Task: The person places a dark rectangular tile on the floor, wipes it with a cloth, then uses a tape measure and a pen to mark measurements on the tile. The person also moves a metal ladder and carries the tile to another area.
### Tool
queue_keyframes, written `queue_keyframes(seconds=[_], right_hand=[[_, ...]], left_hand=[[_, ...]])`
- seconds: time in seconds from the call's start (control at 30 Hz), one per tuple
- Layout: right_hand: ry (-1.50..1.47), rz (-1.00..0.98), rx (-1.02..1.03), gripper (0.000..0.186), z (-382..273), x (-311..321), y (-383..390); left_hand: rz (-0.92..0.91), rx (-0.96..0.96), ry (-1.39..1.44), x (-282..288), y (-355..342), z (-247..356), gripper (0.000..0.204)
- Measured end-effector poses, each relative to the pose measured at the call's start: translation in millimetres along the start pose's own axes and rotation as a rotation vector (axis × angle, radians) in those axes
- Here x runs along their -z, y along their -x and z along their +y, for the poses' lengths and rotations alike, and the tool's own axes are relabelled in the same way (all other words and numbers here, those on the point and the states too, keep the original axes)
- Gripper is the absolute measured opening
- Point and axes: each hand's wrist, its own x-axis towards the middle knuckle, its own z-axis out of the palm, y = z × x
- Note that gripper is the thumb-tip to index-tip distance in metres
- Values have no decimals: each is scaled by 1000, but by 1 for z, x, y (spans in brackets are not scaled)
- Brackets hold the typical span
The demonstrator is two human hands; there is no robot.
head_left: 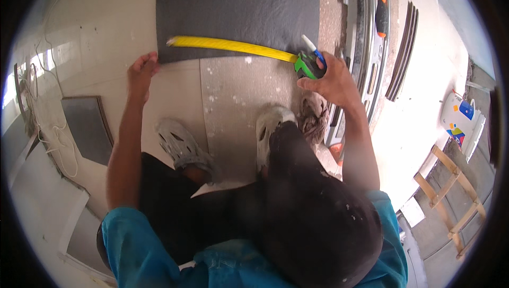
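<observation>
A dark grey tile [238, 7] lies on the floor in front of me, with a yellow tape blade [228, 44] stretched across its near part. My right hand [333, 84] grips a green and black tape measure [306, 66] and a white and blue pen [313, 44] at the tile's near right. My left hand [143, 70], fingers curled together, is at the tile's near left corner, a little below the blade's free end; whether it holds the tile's edge is unclear. A crumpled brown cloth [313, 113] lies below my right hand, beside my shoe [268, 126].
Long metal rails with an orange-handled tool [381, 15] run along the right, beside dark strips [400, 54]. Farther right are a white bucket [456, 118] and a wooden frame [445, 176]. A cut tile [85, 123] and tangled white cord [63, 160] lie at the left.
</observation>
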Motion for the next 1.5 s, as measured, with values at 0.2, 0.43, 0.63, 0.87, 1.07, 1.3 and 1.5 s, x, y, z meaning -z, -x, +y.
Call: queue_keyframes(seconds=[0.2,0.43,0.63,0.87,1.07,1.3,1.5], right_hand=[[-29,204,3,66,10,-15,4],[-17,270,20,52,24,-24,4],[-232,290,26,57,30,-20,0],[-660,164,-47,73,18,-17,-12],[-825,218,-36,63,-2,-30,-6],[-544,285,41,53,-2,-41,-17],[-307,278,13,55,7,-25,-8]], left_hand=[[208,-415,-656,-39,18,31,28],[-109,-901,-664,-136,58,64,33],[415,-259,-725,-83,1,33,45],[324,-48,-553,-56,-3,39,37],[276,-92,-463,-34,-8,34,37],[269,1,-475,-18,-11,27,40],[456,-339,-575,-25,-11,15,34]])
